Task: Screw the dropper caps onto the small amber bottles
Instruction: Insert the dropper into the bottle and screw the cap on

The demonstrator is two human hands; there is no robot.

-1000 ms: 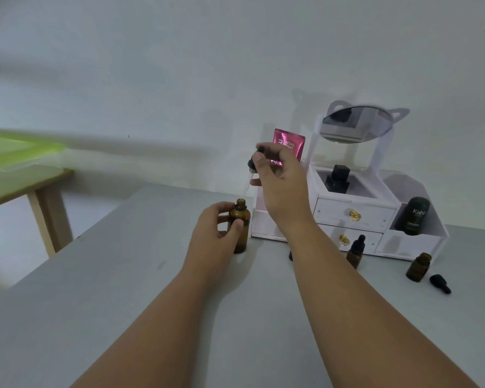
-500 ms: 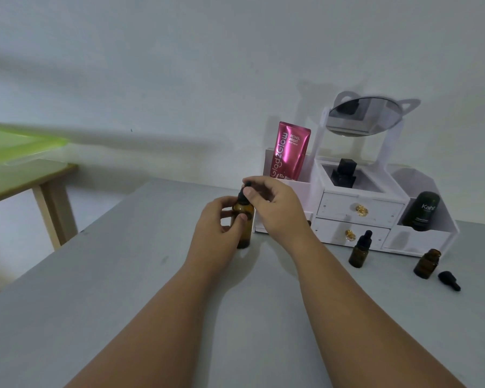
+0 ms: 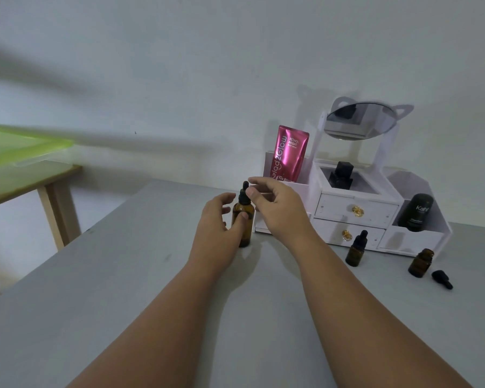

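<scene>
The bottle [image 3: 248,210] is standing upright on the table [image 3: 123,275], with the cap [image 3: 244,195] sitting on its neck. The left hand [image 3: 217,222] is gripping its body, thumb pressing the front. The right hand [image 3: 277,208] is hovering loosely curved beside the cap — whether its thumb is touching, I cannot tell. Being small glass, the bottle is probably light, smooth and breakable — gripping the body and turning the cap's hard collar, not the soft bulb, seems best.

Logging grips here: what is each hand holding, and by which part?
Left hand holds the bottle by its body, thumb in front. Right hand is at the cap; whether it grips cannot be told.
</scene>
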